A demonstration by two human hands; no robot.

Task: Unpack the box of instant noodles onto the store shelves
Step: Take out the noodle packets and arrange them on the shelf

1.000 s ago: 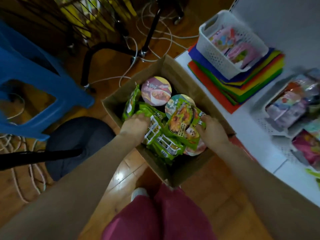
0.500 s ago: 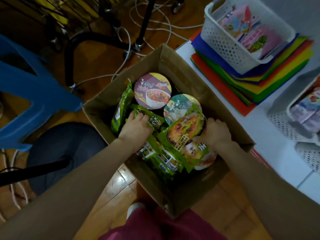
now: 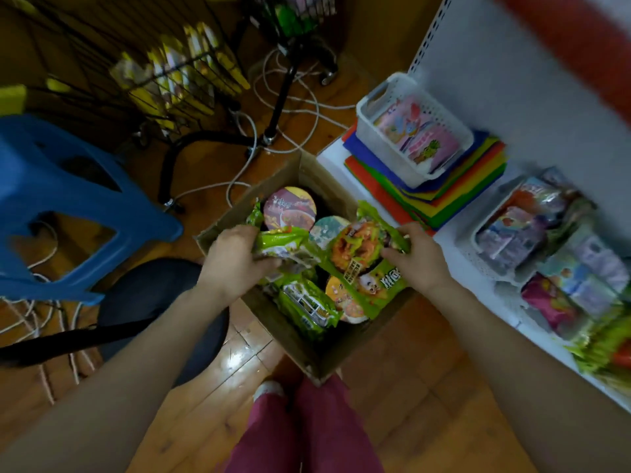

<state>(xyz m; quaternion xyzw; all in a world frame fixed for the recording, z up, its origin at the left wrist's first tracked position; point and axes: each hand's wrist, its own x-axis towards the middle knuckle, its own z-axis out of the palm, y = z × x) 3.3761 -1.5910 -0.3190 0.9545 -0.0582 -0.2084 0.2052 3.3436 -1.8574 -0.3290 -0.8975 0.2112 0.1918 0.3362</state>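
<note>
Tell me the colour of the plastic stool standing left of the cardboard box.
The plastic stool is blue; the head view, the only one, shows it clearly.

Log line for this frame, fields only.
step: unpacking | left hand: grips crumpled green packet | right hand: grips flat green packet | cardboard box: noodle cups inside

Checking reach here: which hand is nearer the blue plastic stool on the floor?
Left. The left hand grips a green noodle packet over the edge of the cardboard box nearest the blue plastic stool; the right hand holds another green packet at the box's opposite edge.
</note>
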